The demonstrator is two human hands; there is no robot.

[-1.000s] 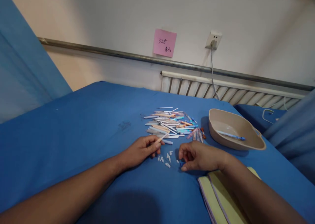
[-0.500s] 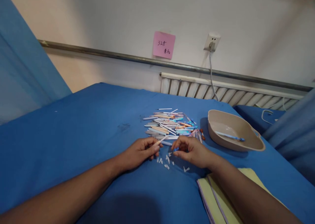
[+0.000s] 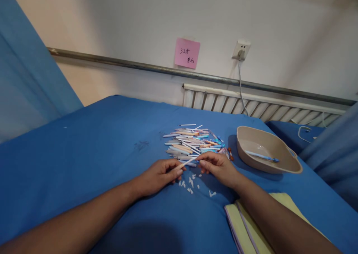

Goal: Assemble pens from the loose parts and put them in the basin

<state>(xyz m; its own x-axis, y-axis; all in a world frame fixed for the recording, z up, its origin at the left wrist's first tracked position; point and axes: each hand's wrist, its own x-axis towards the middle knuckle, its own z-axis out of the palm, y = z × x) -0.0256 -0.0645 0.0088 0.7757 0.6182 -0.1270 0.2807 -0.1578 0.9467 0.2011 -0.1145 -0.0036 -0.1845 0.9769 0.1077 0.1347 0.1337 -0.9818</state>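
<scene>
My left hand (image 3: 165, 175) is closed around a peach pen barrel (image 3: 178, 167), and a white refill (image 3: 189, 161) sticks out of it up to the right. At the refill's far end, the fingertips of my right hand (image 3: 215, 165) are pinched together. A small blue pen part (image 3: 197, 161) shows between those fingertips; its exact kind is too small to make out. Just beyond both hands lies a pile of loose pen barrels, refills and coloured pen parts (image 3: 192, 140). Several small white tips (image 3: 191, 181) are scattered on the blue cloth below the hands.
A beige basin (image 3: 268, 166) stands on the right, with a blue-and-white pen (image 3: 261, 156) inside. A folded yellow cloth (image 3: 243, 224) lies under my right forearm. Blue sheeting (image 3: 117, 135) covers the surface. Behind it are a radiator (image 3: 220, 99) and a metal rail (image 3: 134, 64).
My right hand has come in to the end of the refill, bringing the small blue part up to it. My left hand keeps hold of the pen barrel, nearly in place.
</scene>
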